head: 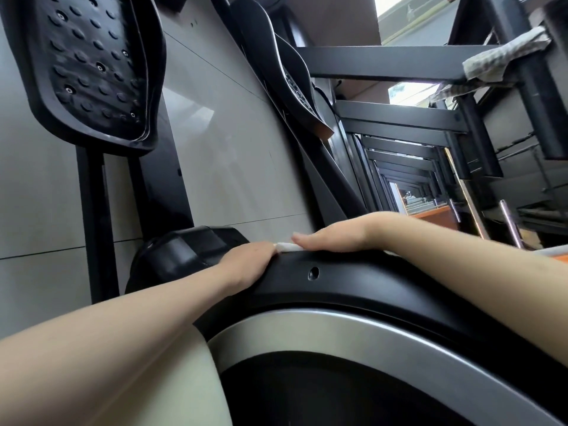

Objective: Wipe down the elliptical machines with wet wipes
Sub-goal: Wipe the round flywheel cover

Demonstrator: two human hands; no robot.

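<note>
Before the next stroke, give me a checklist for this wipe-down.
1. Wipe under right hand: ok, flat fingers press it onto the housing.
2. Left hand braced: ok, it rests on the housing beside the wipe.
3. Left fingers' hold: cannot tell, they are hidden past the far edge.
4. Wipe wet enough: cannot tell.
5. Silver ring wiped: cannot tell.
6. Pedal clear of the hands: ok, it sits apart, up and to the left.
</note>
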